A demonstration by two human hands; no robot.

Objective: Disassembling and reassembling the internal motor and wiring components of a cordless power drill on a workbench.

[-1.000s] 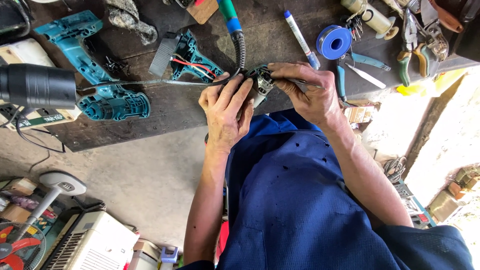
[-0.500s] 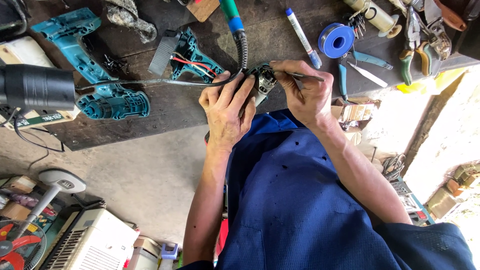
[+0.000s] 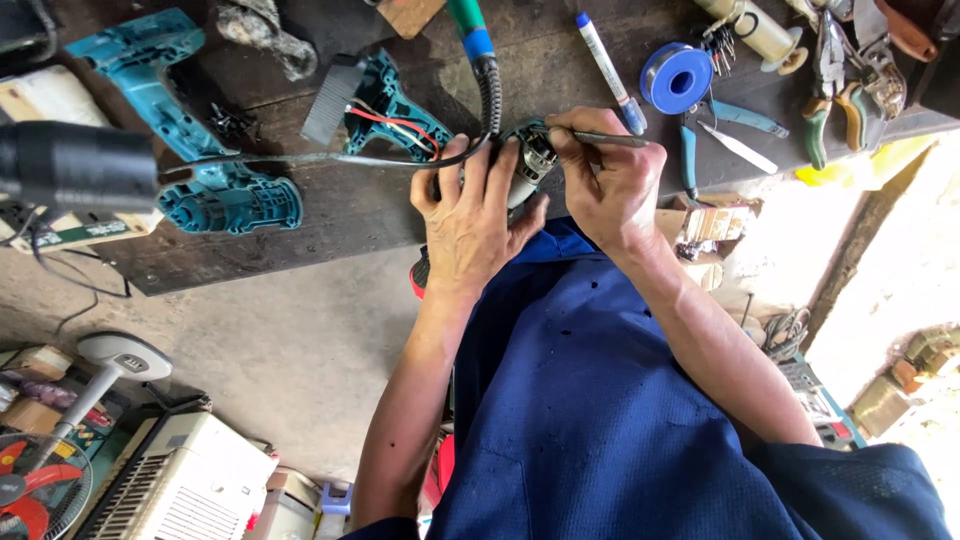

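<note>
My left hand [image 3: 468, 218] grips a small electric motor [image 3: 532, 160] at the near edge of the dark workbench [image 3: 330, 215], fingers wrapped round its body. My right hand [image 3: 612, 178] is closed on a thin grey rod-like tool [image 3: 612, 139], with its working end at the motor's top, hidden behind my fingers. A black cable [image 3: 330, 160] runs from the motor area leftward across the bench. Both hands touch around the motor.
Teal drill housing halves [image 3: 215, 190] [image 3: 395, 110] lie left of my hands. A blue solder spool [image 3: 676, 78], a marker pen [image 3: 605, 50], pliers [image 3: 835, 80] and a green-handled tool [image 3: 468, 22] lie behind. A black cylinder [image 3: 75, 165] juts in at left. A fan [image 3: 40, 490] stands on the floor.
My right hand has drawn in slightly to the left, closer over the motor, with the thin tool still in it. The left hand holds steady.
</note>
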